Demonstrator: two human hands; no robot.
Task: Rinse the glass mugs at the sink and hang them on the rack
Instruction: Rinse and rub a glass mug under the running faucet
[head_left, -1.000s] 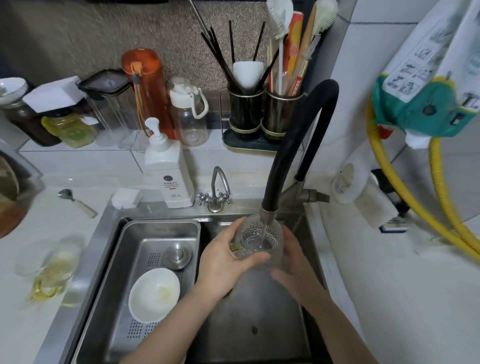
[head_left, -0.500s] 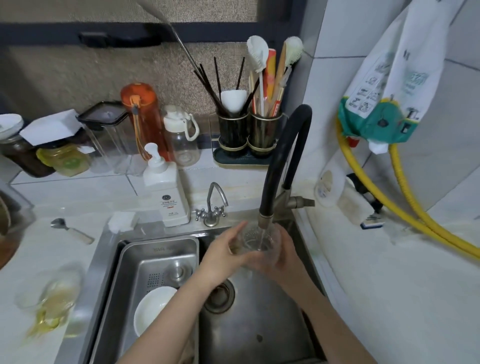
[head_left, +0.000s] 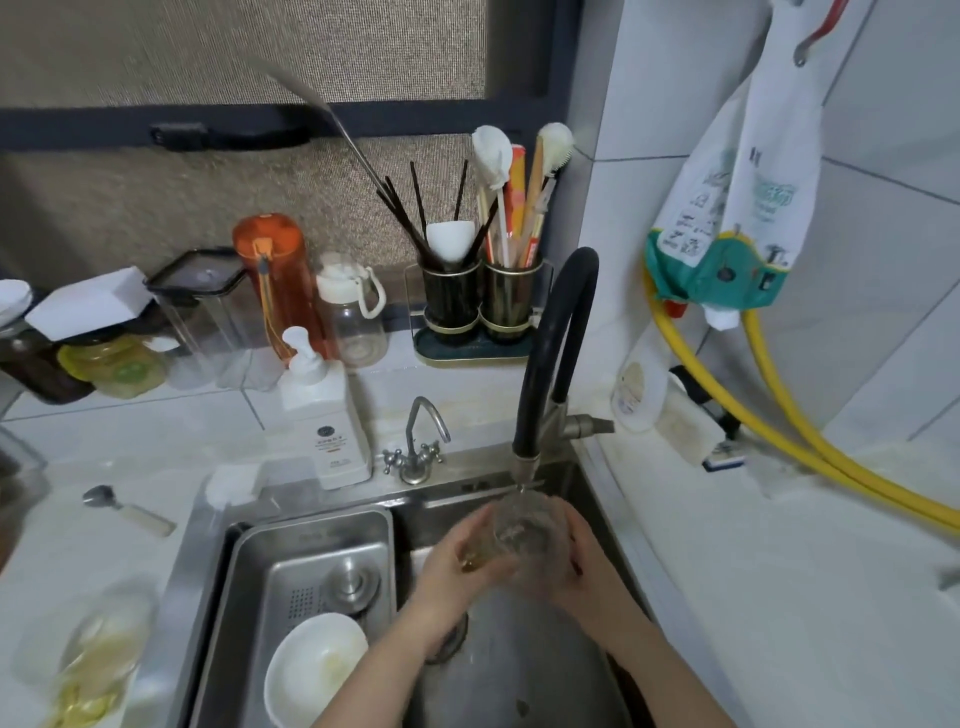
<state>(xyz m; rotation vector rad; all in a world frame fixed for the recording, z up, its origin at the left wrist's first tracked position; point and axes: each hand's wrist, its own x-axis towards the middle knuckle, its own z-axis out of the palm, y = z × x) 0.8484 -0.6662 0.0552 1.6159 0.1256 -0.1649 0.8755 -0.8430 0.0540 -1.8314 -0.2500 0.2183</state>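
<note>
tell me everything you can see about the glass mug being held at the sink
The glass mug is clear with a textured, rounded body and a yellowish tint low on its left side. It sits just beneath the black faucet's nozzle, over the right sink basin. The left hand and right hand cup it from either side, fingers curled round it. Motion blur hides its handle and exact tilt.

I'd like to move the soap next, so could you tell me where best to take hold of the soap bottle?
Grip the soap bottle round its square white body, coming from the front, over the sink rim. It stands upright with flat sides; the pump neck is thin, and jars crowd behind it.
</note>
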